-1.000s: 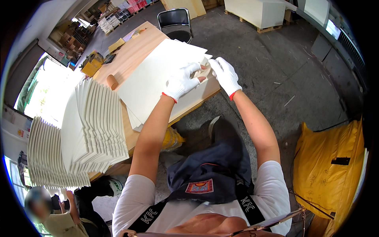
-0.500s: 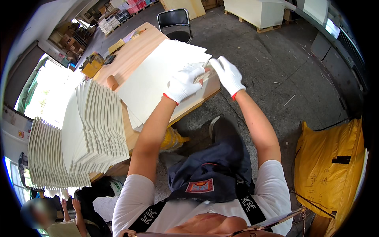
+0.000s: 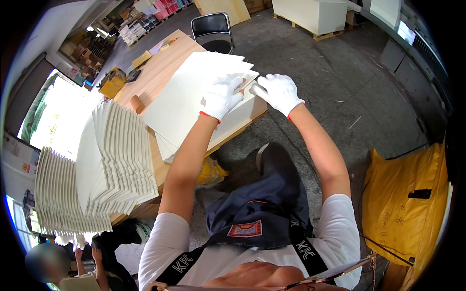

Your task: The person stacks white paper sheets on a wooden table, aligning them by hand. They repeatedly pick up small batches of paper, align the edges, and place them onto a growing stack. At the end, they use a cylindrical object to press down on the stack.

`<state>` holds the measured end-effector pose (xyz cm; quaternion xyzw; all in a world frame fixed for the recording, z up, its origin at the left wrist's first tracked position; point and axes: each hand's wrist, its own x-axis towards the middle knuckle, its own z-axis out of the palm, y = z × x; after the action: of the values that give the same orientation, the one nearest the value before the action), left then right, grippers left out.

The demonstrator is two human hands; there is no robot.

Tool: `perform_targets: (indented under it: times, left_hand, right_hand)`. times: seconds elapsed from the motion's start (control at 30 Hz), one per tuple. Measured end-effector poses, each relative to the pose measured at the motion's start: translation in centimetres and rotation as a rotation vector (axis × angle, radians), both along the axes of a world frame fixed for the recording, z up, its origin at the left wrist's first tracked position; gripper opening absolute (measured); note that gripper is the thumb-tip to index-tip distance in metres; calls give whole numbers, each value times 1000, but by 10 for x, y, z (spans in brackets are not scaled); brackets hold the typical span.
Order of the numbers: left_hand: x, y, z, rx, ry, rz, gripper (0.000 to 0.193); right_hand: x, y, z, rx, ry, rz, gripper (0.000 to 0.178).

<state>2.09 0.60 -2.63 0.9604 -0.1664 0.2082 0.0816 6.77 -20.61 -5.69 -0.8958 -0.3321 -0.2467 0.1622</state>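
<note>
A stack of large white sheets, like paper or thin card, lies on the wooden table in front of me, its far right corners fanned out of line. My left hand, in a white glove with bare thumb and finger tips, rests across the top and is closed at the right edge, pinching the sheets there. Just how many are in its grip is hidden. My right hand, in a full white glove with a red cuff edge, is at the stack's right corner. Its thumb stands apart from the bent fingers, with nothing visible between them.
Fanned piles of white sheets stand on the table's left. A brown roll, yellow box and black chair are beyond. A yellow-covered bundle stands at right. Another person's hands are at the lower left.
My right hand has moved slightly down and its fingers have curled, with the thumb now apart. My left hand has shifted slightly left, and the sheets' corners look more fanned.
</note>
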Motion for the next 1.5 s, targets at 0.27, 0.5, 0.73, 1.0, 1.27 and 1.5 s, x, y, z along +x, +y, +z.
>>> perform_targets:
  times: [0.27,0.5,0.73,1.0,1.27,1.5]
  left_hand:
    - [-9,-3,7,-170,173,17,36]
    - [-21,-5,17,-358,356,-1,35]
    - [-20,-6,17,-321,340,67,37]
    - [-19,-4,12,-270,291,46,34]
    - [-22,-6,13,-280,302,43,33]
    - [-24,-10,16,-322,319,76,29]
  right_hand:
    - [-5,16,11,434,474,22,49]
    - [-5,27,-9,635,543,-58,54]
    - [-8,27,-10,628,532,-76,55]
    - [-4,31,-17,580,493,-97,54]
    - [-1,30,-20,594,521,-70,53]
    - [-7,30,-14,616,525,-104,55]
